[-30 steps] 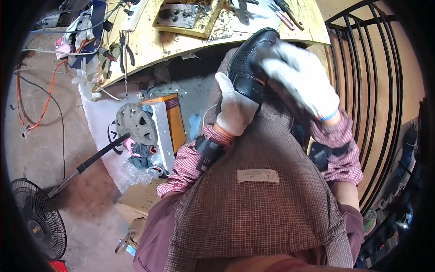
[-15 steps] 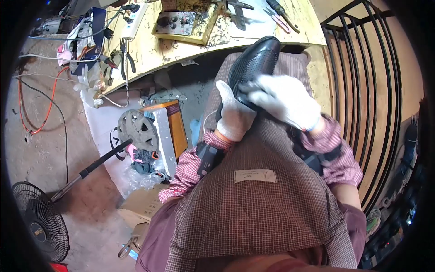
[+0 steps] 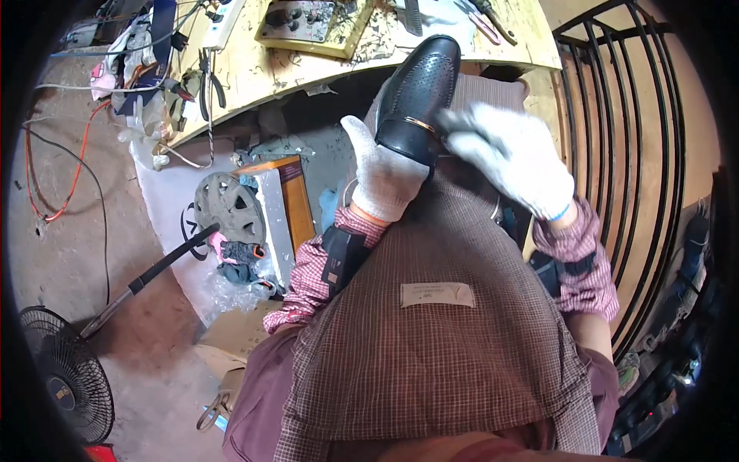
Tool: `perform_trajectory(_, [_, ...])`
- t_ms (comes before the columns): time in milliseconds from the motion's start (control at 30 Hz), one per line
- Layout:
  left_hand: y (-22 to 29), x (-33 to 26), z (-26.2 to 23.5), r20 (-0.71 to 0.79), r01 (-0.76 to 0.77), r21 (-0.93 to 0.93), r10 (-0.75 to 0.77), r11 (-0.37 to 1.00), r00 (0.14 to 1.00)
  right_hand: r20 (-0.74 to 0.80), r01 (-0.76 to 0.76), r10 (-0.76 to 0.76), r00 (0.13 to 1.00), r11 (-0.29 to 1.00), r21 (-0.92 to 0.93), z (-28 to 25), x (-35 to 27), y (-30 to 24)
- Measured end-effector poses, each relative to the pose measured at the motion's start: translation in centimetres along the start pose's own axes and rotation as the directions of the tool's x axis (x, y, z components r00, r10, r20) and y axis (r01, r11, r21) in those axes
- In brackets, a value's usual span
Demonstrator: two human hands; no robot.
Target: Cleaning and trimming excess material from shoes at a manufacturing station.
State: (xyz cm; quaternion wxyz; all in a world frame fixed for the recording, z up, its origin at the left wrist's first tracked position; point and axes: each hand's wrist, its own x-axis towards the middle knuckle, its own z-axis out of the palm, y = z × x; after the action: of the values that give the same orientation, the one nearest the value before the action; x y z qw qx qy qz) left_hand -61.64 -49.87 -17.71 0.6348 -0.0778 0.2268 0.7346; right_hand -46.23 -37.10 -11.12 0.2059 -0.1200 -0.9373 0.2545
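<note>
A black leather shoe (image 3: 419,85) with small punched holes and a metal strip across its strap points away from me, toe up, above my lap. My left hand (image 3: 387,181), in a white knitted glove, grips the shoe at its heel end, thumb sticking up on the left side. Just right of the metal strip is my right hand (image 3: 512,150), also white-gloved, fingers curled together and smeared by motion. Something dark shows at its fingertips, a cloth or stained glove tips; I cannot tell which. A brown checked apron (image 3: 431,354) covers my lap.
Beyond the shoe stands a wooden workbench (image 3: 254,96) with a control box (image 3: 296,21), pliers (image 3: 206,91) and cables. Black metal bars (image 3: 616,146) rise on the right. On the left floor are a fan (image 3: 65,385), a grey wheel cover (image 3: 229,206) and a cardboard box (image 3: 231,335).
The shoe and my left hand have shifted slightly left and away from me. My right hand has moved right, off the shoe's top, uncovering the strap and metal strip.
</note>
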Motion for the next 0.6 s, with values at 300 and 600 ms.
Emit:
perform_trajectory(300, [0.5,0.1,-0.4,-0.125,0.031,-0.005,-0.031,1.0,0.992,0.428,-0.154,0.107,0.897,0.985,0.078,0.3,-2.4,0.8])
perform_trajectory(600, [1.1,0.9,-1.1,0.181,0.093,-0.367,-0.027,0.926,0.983,0.312,-0.092,0.08,0.947,0.995,0.024,2.9,-3.3,0.7])
